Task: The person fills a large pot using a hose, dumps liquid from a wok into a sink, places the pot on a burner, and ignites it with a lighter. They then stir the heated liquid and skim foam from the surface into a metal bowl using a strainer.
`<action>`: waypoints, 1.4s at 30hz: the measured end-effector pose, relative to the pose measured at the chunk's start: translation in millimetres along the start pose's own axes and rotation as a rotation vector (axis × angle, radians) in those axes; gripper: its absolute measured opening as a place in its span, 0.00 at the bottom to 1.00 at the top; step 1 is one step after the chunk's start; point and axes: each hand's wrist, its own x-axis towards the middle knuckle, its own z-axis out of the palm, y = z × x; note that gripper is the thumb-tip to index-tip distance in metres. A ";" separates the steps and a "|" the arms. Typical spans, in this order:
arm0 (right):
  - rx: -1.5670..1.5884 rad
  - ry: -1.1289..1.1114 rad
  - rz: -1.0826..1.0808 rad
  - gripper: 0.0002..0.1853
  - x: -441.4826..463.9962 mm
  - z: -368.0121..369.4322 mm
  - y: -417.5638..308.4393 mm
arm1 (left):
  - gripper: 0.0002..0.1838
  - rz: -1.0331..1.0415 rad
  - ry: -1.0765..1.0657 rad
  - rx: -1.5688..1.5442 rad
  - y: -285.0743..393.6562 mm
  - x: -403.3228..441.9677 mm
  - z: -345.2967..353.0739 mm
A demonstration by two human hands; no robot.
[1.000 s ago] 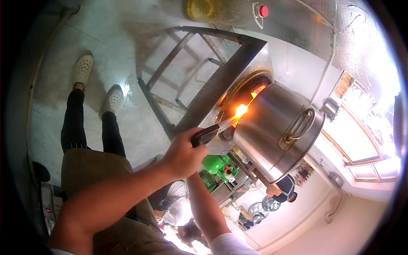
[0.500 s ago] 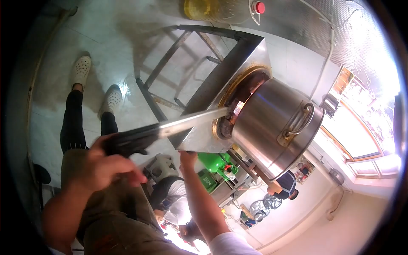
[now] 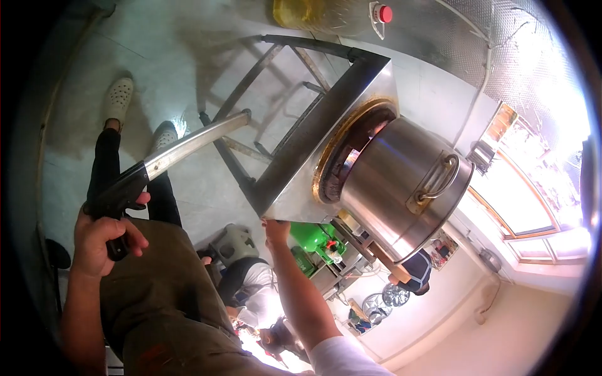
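My left hand (image 3: pixel 100 244) is closed around the black pistol grip of a long gun-type lighter (image 3: pixel 194 141). Its metal barrel points up toward the stove frame, with the tip apart from the burner (image 3: pixel 326 182). A large steel stockpot (image 3: pixel 401 188) with a loop handle sits over the burner, and a bright glow shows beneath it. My right hand (image 3: pixel 276 233) reaches to the lower corner of the steel stove (image 3: pixel 288 182). Its fingers are curled there; what they grip is hidden.
An oil jug (image 3: pixel 320 15) with a red cap stands on the floor by the stove legs. A green tank (image 3: pixel 313 238) and a grey plastic stool (image 3: pixel 238 244) are beyond my right arm. Two people are in the background: one in white (image 3: pixel 260 301), one in dark clothes (image 3: pixel 419 272).
The lighter has been drawn back from the burner, its tip moving left and up in the view, as my left hand pulled away. My right hand stays at the stove corner.
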 end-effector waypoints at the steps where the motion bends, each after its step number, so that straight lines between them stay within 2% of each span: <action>1: 0.045 -0.041 0.007 0.13 -0.2 -1.8 -0.8 | 0.30 -0.004 -0.003 -0.003 0.4 0.4 -0.5; 5: 0.069 -0.050 -0.003 0.10 5.7 -4.0 3.6 | 0.30 -0.001 0.010 -0.002 0.2 2.3 0.4; 8: 0.034 -0.171 0.007 0.10 10.0 -12.4 7.4 | 0.30 0.000 0.025 0.017 1.9 3.4 2.4; 11: 0.109 -0.210 0.052 0.11 7.6 -13.7 1.3 | 0.30 0.002 0.019 0.022 3.2 6.5 1.2; 18: 0.069 -0.257 0.114 0.14 9.5 -19.5 -1.8 | 0.29 -0.028 -0.002 0.016 1.1 7.9 0.2; 20: 0.063 -0.297 0.107 0.15 5.0 -20.6 -5.5 | 0.28 0.005 0.085 0.088 -4.1 9.1 9.8; 23: 0.090 -0.295 0.122 0.11 -0.1 -18.9 -13.4 | 0.28 0.034 0.119 0.115 -8.3 10.1 12.9; 26: 0.093 -0.308 0.139 0.17 8.8 -22.8 -2.8 | 0.28 0.038 0.093 0.119 -8.8 10.5 12.3; 29: 0.093 -0.251 0.160 0.15 7.9 -21.0 -4.9 | 0.28 0.051 0.116 0.118 -9.1 11.5 17.2; 32: 0.105 -0.249 0.091 0.13 7.1 -18.3 -5.8 | 0.28 0.048 0.112 0.129 -9.5 12.5 17.3; 36: 0.031 -0.138 -0.032 0.14 7.7 -10.9 1.7 | 0.30 -0.015 -0.009 0.025 -6.2 12.3 3.0; 38: -0.071 -0.068 -0.134 0.15 7.8 -5.7 1.8 | 0.28 0.025 0.074 0.102 -9.8 12.3 10.5; 42: -0.081 -0.048 -0.147 0.17 10.2 -4.9 4.3 | 0.28 0.035 0.124 0.141 -8.3 11.0 13.8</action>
